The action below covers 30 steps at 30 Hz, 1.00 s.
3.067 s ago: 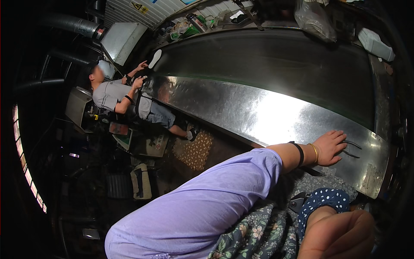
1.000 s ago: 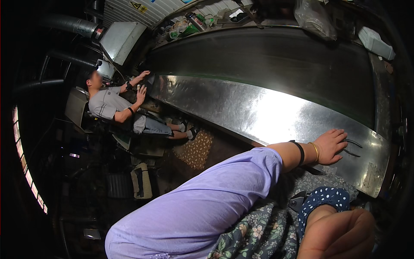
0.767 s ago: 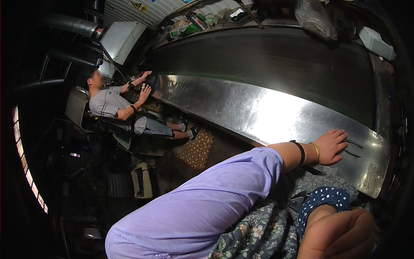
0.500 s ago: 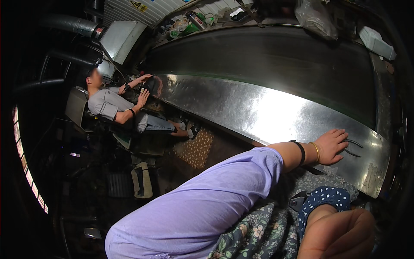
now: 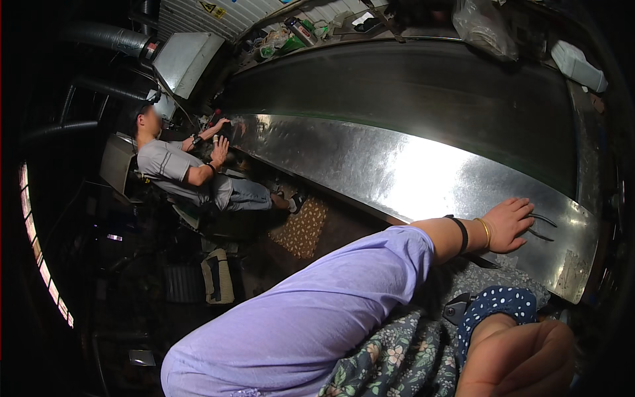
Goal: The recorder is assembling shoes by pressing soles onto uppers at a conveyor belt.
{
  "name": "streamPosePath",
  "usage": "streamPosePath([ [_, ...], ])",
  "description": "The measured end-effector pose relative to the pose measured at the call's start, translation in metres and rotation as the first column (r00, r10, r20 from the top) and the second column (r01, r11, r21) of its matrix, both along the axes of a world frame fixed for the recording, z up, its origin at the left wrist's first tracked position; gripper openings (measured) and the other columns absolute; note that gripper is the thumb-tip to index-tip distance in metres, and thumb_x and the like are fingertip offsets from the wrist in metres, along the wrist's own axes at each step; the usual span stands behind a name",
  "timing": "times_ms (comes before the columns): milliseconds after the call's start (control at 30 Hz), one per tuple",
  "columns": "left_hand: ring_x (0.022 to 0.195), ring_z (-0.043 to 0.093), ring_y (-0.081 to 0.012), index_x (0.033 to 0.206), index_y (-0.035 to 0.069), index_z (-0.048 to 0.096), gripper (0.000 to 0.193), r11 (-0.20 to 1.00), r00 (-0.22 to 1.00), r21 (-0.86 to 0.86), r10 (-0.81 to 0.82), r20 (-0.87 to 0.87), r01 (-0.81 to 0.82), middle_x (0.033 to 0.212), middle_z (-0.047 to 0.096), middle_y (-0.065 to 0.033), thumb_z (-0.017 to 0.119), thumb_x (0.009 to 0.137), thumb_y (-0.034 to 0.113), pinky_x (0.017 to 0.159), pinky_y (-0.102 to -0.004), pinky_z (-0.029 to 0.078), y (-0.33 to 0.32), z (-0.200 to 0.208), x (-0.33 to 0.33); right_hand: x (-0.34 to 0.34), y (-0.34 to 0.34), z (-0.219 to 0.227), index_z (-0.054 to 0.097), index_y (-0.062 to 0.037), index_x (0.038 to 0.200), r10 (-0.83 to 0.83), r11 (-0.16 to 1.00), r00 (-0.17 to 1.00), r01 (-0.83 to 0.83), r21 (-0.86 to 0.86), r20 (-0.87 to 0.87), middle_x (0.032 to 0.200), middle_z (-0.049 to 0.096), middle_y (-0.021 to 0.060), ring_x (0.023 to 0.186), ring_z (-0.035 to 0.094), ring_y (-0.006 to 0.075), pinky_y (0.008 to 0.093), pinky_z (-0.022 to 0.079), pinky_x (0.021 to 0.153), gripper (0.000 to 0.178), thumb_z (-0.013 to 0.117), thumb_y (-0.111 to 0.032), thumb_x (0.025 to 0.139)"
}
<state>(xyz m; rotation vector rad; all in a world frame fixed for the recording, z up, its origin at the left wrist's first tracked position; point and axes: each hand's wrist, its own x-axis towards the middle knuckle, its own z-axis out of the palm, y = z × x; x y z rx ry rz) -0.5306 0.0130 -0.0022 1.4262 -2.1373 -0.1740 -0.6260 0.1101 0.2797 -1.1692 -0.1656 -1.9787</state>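
Note:
My left hand (image 5: pixel 508 225) lies palm down on the shiny metal ledge (image 5: pixel 370 165), its fingers stretched out close together. Two thin, dark, curved prongs of a tool (image 5: pixel 544 226) stick out from under its fingers; the rest of the tool is hidden, so I cannot make out its kind. A lavender sleeve (image 5: pixel 311 298) covers that arm, with a black band and a gold bracelet near the wrist. Close in at the lower right is my right hand (image 5: pixel 529 360), below a dotted navy cuff (image 5: pixel 499 308). Its fingers cannot be made out, and nothing shows in it.
Beyond the ledge runs a wide dark belt (image 5: pixel 410 86). A person (image 5: pixel 175 162) sits at its far left end, hands at the ledge. A plastic bag (image 5: pixel 486 30) and a white container (image 5: pixel 579 65) are at the far right. A patterned mat (image 5: pixel 301 228) lies on the floor.
The seated person has shifted slightly to the right, turning the body and lifting the fingers of one hand. My own hands have not visibly moved.

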Motion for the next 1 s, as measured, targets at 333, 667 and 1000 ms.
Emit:
streamPosePath([
  [333,0.131,0.042,-0.0387,0.121,0.000,0.060,0.055,1.000,1.000,-0.023,-0.008,-0.014,0.007,0.136,0.050,-0.0237,0.064,0.080,0.038,0.110,-0.0475,0.033,-0.001,0.001,0.000,0.005,-0.025,0.016,0.056,-0.0179,0.069,0.165,0.952,0.984,-0.178,-0.248,-0.071,0.069,0.056,-0.0129,0.065,0.054,0.0020,0.0181,0.044,0.058,0.037,0.080,0.010,0.063],
  [667,0.128,0.044,-0.0393,0.117,0.000,0.060,0.053,0.999,0.999,-0.042,-0.013,-0.053,0.011,0.135,0.050,-0.0237,0.065,0.078,0.036,0.109,-0.0483,0.034,-0.001,-0.002,-0.003,-0.001,0.002,0.007,0.053,-0.0193,0.061,0.040,0.999,0.996,-0.037,0.030,-0.083,0.066,0.053,-0.0116,0.056,0.049,0.0053,0.0226,0.039,0.053,0.023,0.073,-0.010,0.068],
  [1000,0.129,0.043,-0.0397,0.117,0.000,0.060,0.056,0.998,0.998,-0.055,-0.027,-0.055,0.024,0.135,0.050,-0.0244,0.066,0.075,0.036,0.108,-0.0499,0.033,-0.003,-0.006,-0.002,-0.005,-0.004,0.012,0.049,-0.0179,0.066,0.192,0.973,0.959,-0.214,-0.091,-0.208,0.064,0.050,-0.0104,0.055,0.047,0.0063,0.0227,0.036,0.052,0.024,0.071,-0.009,0.073],
])
